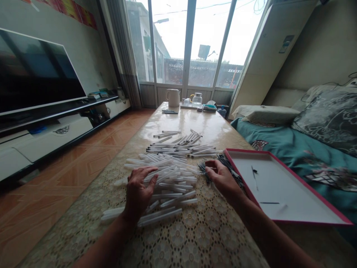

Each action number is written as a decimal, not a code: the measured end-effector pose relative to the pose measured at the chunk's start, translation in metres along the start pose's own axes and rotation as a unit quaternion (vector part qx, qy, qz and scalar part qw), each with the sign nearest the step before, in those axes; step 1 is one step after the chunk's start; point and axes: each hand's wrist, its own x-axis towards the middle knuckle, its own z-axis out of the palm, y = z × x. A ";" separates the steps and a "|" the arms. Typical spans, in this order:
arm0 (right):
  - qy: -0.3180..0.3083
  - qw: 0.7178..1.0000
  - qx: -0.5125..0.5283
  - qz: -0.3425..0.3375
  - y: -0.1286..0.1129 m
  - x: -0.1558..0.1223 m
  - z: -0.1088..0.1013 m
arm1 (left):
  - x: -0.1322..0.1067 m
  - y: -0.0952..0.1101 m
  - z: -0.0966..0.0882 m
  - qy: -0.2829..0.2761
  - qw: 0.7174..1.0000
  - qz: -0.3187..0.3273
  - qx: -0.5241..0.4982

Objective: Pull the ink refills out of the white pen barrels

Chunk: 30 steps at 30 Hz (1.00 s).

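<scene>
The tubes [169, 195] are whitish, the tray [295, 182] pink-rimmed white, the tablecloth [192, 240] beige with flowers.

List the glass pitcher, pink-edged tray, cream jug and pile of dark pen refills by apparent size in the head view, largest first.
1. Pink-edged tray
2. Pile of dark pen refills, partly behind the right hand
3. Cream jug
4. Glass pitcher

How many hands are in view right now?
2: the left hand at the whitish tubes, the right hand by the thin dark sticks near the pink-rimmed tray.
</scene>
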 end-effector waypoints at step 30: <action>0.090 0.993 0.024 -0.078 -0.017 0.044 -0.012 | -0.004 0.017 -0.006 -0.067 0.991 0.043 -0.108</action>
